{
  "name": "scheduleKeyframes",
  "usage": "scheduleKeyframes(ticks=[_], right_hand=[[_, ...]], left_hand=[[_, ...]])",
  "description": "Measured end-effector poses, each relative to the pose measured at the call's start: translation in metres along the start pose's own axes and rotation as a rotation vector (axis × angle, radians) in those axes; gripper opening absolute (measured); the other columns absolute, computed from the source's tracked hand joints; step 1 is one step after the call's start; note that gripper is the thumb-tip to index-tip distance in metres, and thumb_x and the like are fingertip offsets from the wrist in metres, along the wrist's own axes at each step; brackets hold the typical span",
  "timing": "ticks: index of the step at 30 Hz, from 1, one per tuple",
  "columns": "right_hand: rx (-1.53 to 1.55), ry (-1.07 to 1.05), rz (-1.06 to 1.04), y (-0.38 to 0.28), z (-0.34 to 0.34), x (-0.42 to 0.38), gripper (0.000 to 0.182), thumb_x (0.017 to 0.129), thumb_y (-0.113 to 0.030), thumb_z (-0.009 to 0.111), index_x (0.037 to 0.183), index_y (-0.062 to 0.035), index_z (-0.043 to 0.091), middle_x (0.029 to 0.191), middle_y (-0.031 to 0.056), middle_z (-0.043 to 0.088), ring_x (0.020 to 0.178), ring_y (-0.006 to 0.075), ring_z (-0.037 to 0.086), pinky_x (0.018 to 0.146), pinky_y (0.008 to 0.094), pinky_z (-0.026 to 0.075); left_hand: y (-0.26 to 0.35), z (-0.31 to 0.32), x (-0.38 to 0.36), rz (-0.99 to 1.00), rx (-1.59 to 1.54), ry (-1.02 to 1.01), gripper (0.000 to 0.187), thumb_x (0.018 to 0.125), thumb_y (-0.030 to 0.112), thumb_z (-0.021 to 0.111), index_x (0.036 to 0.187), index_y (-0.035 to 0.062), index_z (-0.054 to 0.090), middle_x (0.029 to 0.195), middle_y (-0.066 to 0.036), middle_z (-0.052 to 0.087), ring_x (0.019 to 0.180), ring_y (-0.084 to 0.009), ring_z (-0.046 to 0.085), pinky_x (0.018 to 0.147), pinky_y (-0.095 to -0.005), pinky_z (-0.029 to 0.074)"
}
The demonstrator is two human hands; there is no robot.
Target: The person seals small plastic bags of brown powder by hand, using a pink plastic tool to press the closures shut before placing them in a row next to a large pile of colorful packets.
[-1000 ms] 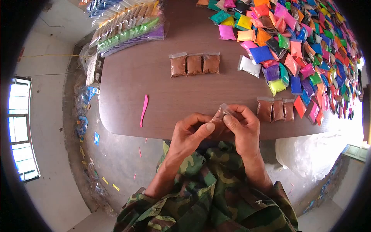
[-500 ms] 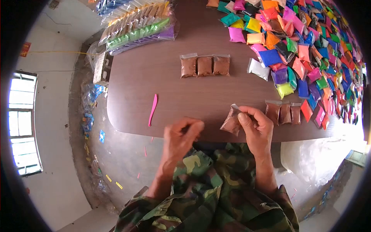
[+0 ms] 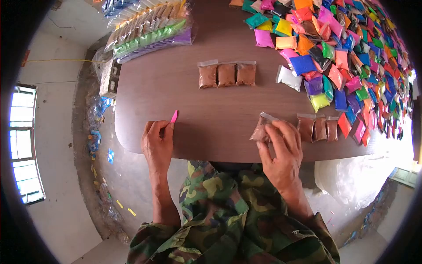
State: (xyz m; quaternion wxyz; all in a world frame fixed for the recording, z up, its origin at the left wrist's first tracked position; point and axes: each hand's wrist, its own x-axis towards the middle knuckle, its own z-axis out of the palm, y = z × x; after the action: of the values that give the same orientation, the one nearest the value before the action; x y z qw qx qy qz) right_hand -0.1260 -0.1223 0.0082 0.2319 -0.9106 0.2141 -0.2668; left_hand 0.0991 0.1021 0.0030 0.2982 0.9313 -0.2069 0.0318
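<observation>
My left hand [image 3: 158,140] is closed around the lower part of a pink plastic knife [image 3: 174,116] near the table's front left; only the blade end shows above my fingers. On the other side, my right hand [image 3: 283,152] has its thumb and fingers on a small clear packet of brown clay [image 3: 260,128], whose right part they cover. Just right of that hand lie three more brown packets [image 3: 320,128] in a row, touching or nearly so. Farther back on the table, three brown packets [image 3: 227,75] sit side by side.
A large heap of small colourful packets [image 3: 303,64] covers the table's right side. Bagged stacks of packets [image 3: 151,35] stand at the back left. The brown table's [image 3: 211,152] rounded front edge is close to my body. A white plastic bag [image 3: 347,178] hangs below at the right.
My left hand has moved left to the pink knife and closed on it. My right hand has shifted its fingers over the brown packet, which sits slightly lower. The view has shifted a little.
</observation>
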Motion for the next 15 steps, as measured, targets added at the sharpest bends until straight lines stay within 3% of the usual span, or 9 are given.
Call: scheduleKeyframes(ticks=[6, 9, 12, 15], right_hand=[[-0.159, -0.034, -0.061, 0.001, 0.002, 0.000, 0.042, 0.083, -0.010, 0.081, 0.123, -0.0039, 0.071, 0.130, 0.0077, 0.064, 0.127, 0.0296, 0.059, 0.101, 0.0479, 0.045], [-0.159, -0.063, -0.038, -0.002, -0.004, 0.001, 0.042, 0.084, -0.010, 0.080, 0.124, -0.0035, 0.070, 0.133, 0.0085, 0.063, 0.126, 0.0301, 0.060, 0.100, 0.0479, 0.046], [-0.038, -0.074, -0.061, 0.007, 0.001, -0.004, 0.039, 0.085, -0.007, 0.077, 0.123, -0.0029, 0.069, 0.137, 0.0099, 0.061, 0.125, 0.0312, 0.060, 0.099, 0.0485, 0.046], [-0.025, -0.085, -0.115, 0.012, -0.001, -0.003, 0.036, 0.086, -0.004, 0.075, 0.121, -0.0025, 0.069, 0.140, 0.0117, 0.059, 0.126, 0.0329, 0.060, 0.099, 0.0486, 0.047]], left_hand=[[0.003, -0.002, 0.002, 0.027, -0.086, -0.063, 0.009, 0.094, 0.007, 0.075, 0.093, 0.0001, 0.068, 0.091, -0.009, 0.066, 0.075, -0.0199, 0.066, 0.070, -0.0339, 0.054], [0.004, 0.001, -0.003, 0.164, 0.050, -0.024, 0.009, 0.096, 0.004, 0.071, 0.094, 0.0002, 0.063, 0.091, -0.011, 0.065, 0.074, -0.0235, 0.066, 0.069, -0.0352, 0.054], [0.005, 0.009, -0.009, 0.227, 0.044, -0.006, 0.007, 0.096, 0.003, 0.068, 0.095, 0.0034, 0.061, 0.094, -0.014, 0.065, 0.079, -0.0346, 0.066, 0.070, -0.0450, 0.052], [0.020, 0.022, -0.018, 0.334, -0.046, -0.029, 0.005, 0.098, 0.002, 0.067, 0.097, 0.0027, 0.062, 0.090, -0.013, 0.064, 0.074, -0.0292, 0.066, 0.066, -0.0406, 0.053]])
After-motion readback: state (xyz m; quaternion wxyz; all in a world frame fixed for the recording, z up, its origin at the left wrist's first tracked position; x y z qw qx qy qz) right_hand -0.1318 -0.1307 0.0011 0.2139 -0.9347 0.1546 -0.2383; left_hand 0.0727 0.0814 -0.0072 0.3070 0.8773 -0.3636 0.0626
